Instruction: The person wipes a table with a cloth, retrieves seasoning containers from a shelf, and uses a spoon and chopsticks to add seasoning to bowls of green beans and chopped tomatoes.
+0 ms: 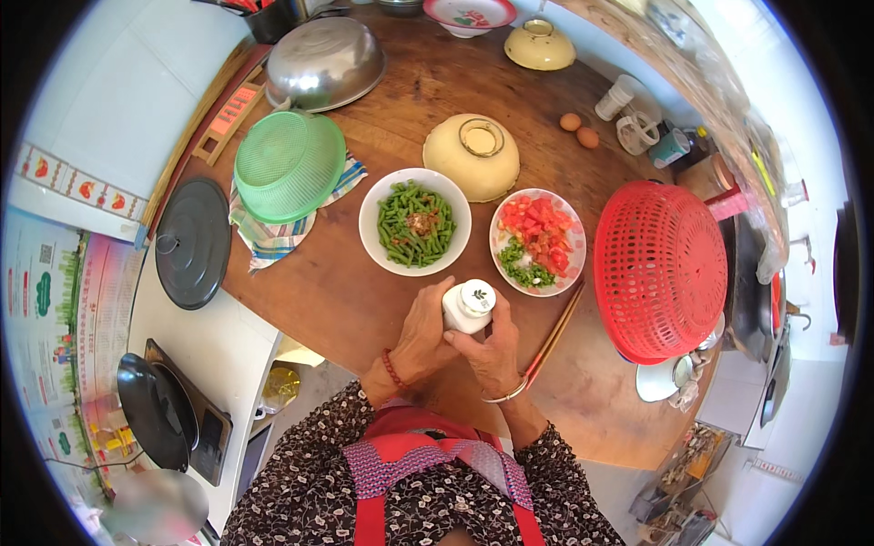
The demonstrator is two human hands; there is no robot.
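Observation:
A small white bottle with a leaf mark on its lid is held between both my hands over the near part of the table. My left hand grips it from the left, and my right hand closes on its right side. The lid is on. Just beyond it stands a white bowl of cut green beans topped with a brown seasoning. To the right, a plate holds diced tomato and chopped green herbs or scallion with a white bit on top.
Wooden chopsticks lie right of my hands, beside a large red plastic colander. An upturned yellow enamel bowl, a green strainer on a checked cloth and a metal basin stand farther off. Two eggs lie near jars.

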